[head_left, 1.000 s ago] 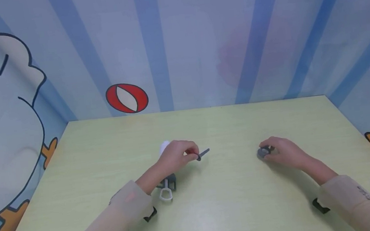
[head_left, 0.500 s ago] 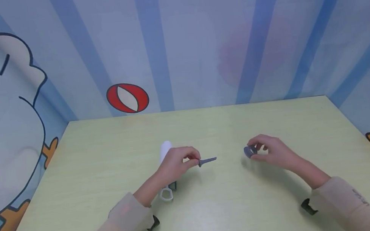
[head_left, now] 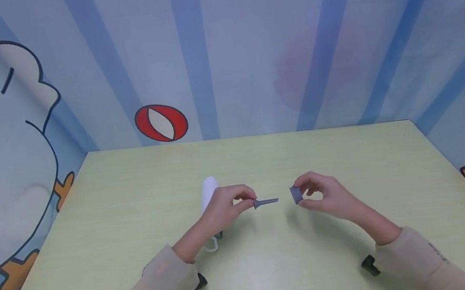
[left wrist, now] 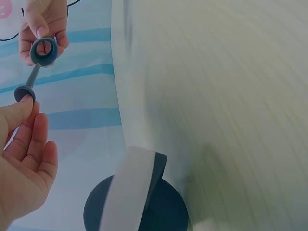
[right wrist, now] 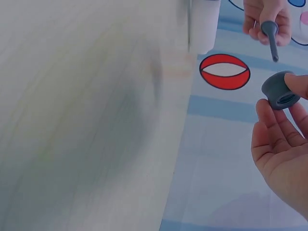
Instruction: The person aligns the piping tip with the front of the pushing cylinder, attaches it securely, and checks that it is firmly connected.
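My left hand (head_left: 225, 206) pinches a thin grey rod (head_left: 268, 201) by its flared, disc-like end, between thumb and fingertips. The rod's free tip points right. Facing it, my right hand (head_left: 324, 195) holds a short grey hollow ring (head_left: 296, 195) by its sides. A small gap separates tip and ring in the head view. From the right wrist the ring (right wrist: 276, 90) shows a slightly flared rim, its opening turned partly away. Both pieces are held above the table. Behind my left hand lies a white cylinder (head_left: 209, 190), partly hidden by that hand.
A white loop (head_left: 212, 246) sticks out below my left wrist; in the left wrist view a white handle (left wrist: 127, 187) crosses a dark round part (left wrist: 168, 207). The pale table (head_left: 264, 275) meets a striped backdrop (head_left: 241, 67) at its far edge.
My right hand has lifted the ring and carried it left, turning it toward the rod. My left hand has shifted slightly right, and the rod has swung from slanting upward to nearly level.
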`<action>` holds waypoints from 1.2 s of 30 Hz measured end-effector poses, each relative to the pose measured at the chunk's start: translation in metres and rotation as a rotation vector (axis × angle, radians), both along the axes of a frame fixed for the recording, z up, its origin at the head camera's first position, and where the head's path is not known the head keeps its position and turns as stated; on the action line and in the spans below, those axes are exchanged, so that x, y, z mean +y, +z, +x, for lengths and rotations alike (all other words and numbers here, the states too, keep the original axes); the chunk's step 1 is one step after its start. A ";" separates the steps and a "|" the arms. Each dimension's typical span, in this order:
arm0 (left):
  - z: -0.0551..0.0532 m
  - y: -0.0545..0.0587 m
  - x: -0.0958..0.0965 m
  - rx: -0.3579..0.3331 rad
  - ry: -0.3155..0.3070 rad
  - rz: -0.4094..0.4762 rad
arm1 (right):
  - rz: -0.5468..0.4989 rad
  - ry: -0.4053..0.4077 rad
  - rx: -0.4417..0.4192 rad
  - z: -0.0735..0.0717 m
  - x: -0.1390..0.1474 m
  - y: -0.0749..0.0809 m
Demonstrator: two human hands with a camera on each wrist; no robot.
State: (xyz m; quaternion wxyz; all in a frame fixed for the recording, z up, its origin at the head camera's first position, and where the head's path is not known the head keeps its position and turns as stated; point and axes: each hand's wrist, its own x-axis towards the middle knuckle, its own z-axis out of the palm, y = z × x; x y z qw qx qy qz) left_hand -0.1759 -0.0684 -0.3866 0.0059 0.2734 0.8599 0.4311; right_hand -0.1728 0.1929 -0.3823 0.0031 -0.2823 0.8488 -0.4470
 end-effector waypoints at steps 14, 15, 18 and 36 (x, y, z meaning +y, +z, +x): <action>0.002 0.008 0.011 -0.007 -0.017 0.022 | -0.098 0.114 -0.086 0.005 -0.024 0.001; 0.002 0.007 0.011 -0.007 -0.019 0.022 | -0.106 0.120 -0.093 0.005 -0.025 0.000; 0.002 0.006 0.012 -0.012 -0.027 0.021 | -0.127 0.135 -0.117 0.005 -0.028 -0.001; 0.005 0.001 0.018 0.049 -0.036 0.035 | -0.233 0.176 -0.144 0.008 -0.040 -0.005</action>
